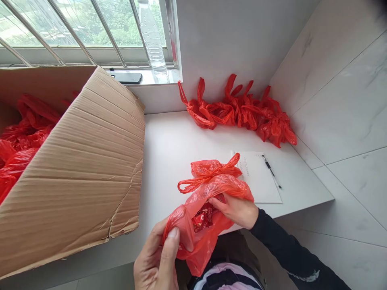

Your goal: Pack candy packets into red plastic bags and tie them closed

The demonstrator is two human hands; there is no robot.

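Observation:
A translucent red plastic bag (pixel 199 253) hangs open at the table's front edge. My left hand (pixel 160 253) pinches its rim between thumb and fingers. Reaching into the bag's mouth is my right hand (pixel 238 209), its thumb against a dark red packet (pixel 221 197); the plastic hides most of its fingers. More small red printed packets (pixel 201 219) lie inside, their contents not readable. Just behind the open bag, a knotted red plastic bag (pixel 208 169) with looped handles rests on the white table (pixel 166 149).
A big cardboard box (pixel 90 161) holding red plastic bags (pixel 27 137) fills the left. Several tied red bags (pixel 242 110) line the back wall. Paper (pixel 256 177) and a pen (pixel 272 171) lie at right. A bottle (pixel 154 44) and phone (pixel 128 78) occupy the windowsill.

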